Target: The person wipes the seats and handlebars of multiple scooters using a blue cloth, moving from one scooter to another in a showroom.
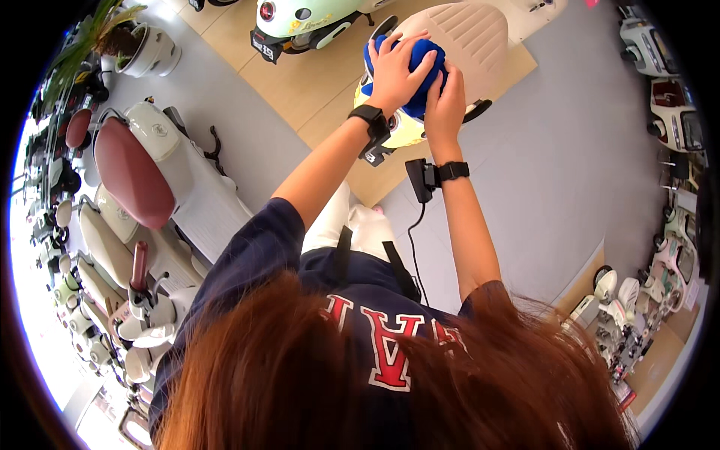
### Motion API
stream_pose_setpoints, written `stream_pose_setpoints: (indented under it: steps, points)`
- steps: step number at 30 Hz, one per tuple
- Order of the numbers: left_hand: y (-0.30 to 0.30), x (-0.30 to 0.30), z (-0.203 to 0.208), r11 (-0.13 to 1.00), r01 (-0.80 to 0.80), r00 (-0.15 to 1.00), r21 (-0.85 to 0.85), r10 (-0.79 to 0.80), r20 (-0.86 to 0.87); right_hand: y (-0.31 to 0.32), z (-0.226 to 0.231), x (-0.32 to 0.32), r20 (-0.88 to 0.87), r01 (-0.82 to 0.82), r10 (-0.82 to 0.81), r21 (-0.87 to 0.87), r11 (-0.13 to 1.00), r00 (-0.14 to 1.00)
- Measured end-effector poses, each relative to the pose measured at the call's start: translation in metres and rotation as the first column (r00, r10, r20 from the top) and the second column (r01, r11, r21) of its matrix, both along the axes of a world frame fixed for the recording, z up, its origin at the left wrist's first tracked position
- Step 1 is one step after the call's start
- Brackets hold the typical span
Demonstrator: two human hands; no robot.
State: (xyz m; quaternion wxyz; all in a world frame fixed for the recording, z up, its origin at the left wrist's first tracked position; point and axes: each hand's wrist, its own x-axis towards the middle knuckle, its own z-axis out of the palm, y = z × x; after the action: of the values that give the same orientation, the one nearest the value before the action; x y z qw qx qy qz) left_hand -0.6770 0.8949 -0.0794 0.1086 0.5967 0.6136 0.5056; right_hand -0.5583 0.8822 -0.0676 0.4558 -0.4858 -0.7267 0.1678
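Observation:
A bunched blue cloth [427, 54] is between my two hands, over the rear end of a cream scooter seat [469, 37]. My left hand [395, 75] lies over the cloth from the left, its fingers curled into the folds. From the right, my right hand [445, 109] presses against it with the fingers pointing up. Below the cloth shows the pale yellow tail [409, 133] of the same scooter. How much of the cloth touches the seat is hidden by my hands.
A mint-green scooter [307, 16] stands at the far left of the cream seat. Nearer on the left is a scooter with a maroon seat [131, 169], by a white plant pot [150, 52]. More scooters line the right side [675, 112]. A black cable [412, 240] hangs from my right wrist.

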Motion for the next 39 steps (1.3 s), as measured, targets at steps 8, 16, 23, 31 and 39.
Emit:
stream_pose_setpoints:
  steps: [8,16,23,31,39]
  points:
    - [0.002,-0.018,0.003,0.990,0.141,0.990,-0.002,-0.141,-0.011,0.002,0.003,0.000,-0.044,-0.014,0.012,-0.047,0.999,0.999]
    - [0.005,-0.049,0.017,0.894,0.430,0.902,-0.127,-0.419,0.100,-0.004,0.007,-0.003,0.023,0.036,-0.033,-0.131,0.991,0.999]
    - [0.026,-0.079,0.015,0.697,0.700,0.712,-0.155,-0.665,0.227,-0.004,0.033,-0.039,0.179,0.273,-0.241,-0.178,0.945,0.954]
    - [0.054,-0.101,0.022,0.468,0.863,0.506,-0.193,-0.806,0.307,0.018,0.025,-0.072,0.229,0.519,-0.483,-0.133,0.845,0.845]
    - [0.075,-0.098,0.001,0.332,0.924,0.379,-0.191,-0.865,0.329,0.014,0.006,-0.071,0.166,0.535,-0.531,0.027,0.845,0.831]
